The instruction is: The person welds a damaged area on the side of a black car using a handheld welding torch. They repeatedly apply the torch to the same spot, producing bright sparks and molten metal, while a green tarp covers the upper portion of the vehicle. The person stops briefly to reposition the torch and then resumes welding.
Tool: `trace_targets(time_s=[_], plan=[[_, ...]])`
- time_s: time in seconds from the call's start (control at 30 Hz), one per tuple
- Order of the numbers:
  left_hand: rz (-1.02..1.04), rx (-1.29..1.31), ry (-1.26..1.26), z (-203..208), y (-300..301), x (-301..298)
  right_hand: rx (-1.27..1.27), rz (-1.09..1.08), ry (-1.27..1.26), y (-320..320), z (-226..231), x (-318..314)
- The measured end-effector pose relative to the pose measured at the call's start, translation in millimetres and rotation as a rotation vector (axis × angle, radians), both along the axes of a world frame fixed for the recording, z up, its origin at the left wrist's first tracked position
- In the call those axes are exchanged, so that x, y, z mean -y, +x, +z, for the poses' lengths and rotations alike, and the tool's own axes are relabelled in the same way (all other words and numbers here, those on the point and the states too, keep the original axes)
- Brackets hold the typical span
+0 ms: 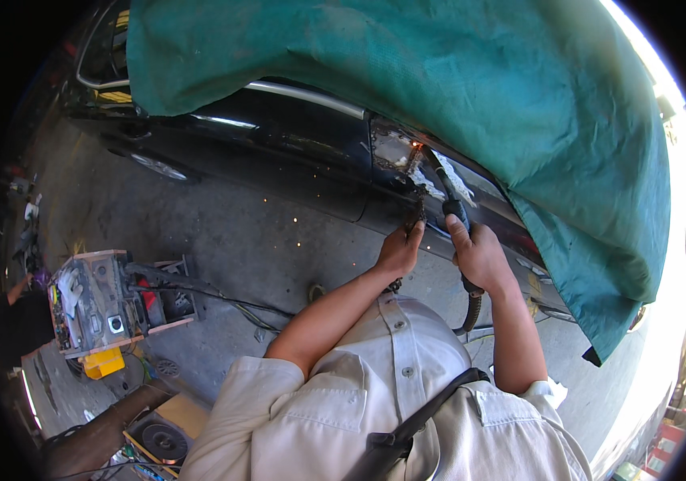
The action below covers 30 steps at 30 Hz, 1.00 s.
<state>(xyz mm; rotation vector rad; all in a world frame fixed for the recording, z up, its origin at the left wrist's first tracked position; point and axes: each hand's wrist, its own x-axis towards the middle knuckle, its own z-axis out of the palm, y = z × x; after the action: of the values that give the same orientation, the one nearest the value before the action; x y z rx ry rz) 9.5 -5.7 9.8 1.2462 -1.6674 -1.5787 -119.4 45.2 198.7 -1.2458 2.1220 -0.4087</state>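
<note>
My right hand (479,255) is wrapped around a black welding torch (454,210). The torch's curved neck reaches up to a bare-metal patch on the rear side of a black car (303,152). At its tip glows a small orange spot (416,145), and sparks fly off to the lower left. My left hand (399,252) is closed around a narrow, dark, rough-surfaced tool (420,204), whose upper end comes close to the same patch; its exact kind is unclear. Beside the torch neck, a whitish crumpled piece (459,183) lies against the body panel.
A green tarp (407,64) drapes over the car and hangs down at the right. On the left stands a cluttered tool cart (90,301), with cables running across the concrete floor (222,224). Another person (18,325) is at the far left. A box with a black reel (165,441) stands lower left.
</note>
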Motion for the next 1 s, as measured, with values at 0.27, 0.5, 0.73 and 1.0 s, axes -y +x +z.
trace_targets(time_s=[0.27, 0.5, 0.73, 1.0], plan=[[-0.024, 0.025, 0.073, 3.9, 2.4, 3.6, 0.009, 0.016, 0.02, 0.8, 1.7, 1.3], [0.056, -0.011, -0.043, -0.2, -1.0, -1.4, -0.012, 0.019, 0.028, 3.4, 2.2, 4.9], [0.031, -0.01, -0.017, -12.7, -2.7, 0.4, 0.007, 0.017, -0.006, 1.9, 2.6, 1.5], [0.035, 0.012, -0.007, -0.9, 0.0, -1.2, 0.002, 0.019, -0.031, -6.2, -4.5, -3.9]])
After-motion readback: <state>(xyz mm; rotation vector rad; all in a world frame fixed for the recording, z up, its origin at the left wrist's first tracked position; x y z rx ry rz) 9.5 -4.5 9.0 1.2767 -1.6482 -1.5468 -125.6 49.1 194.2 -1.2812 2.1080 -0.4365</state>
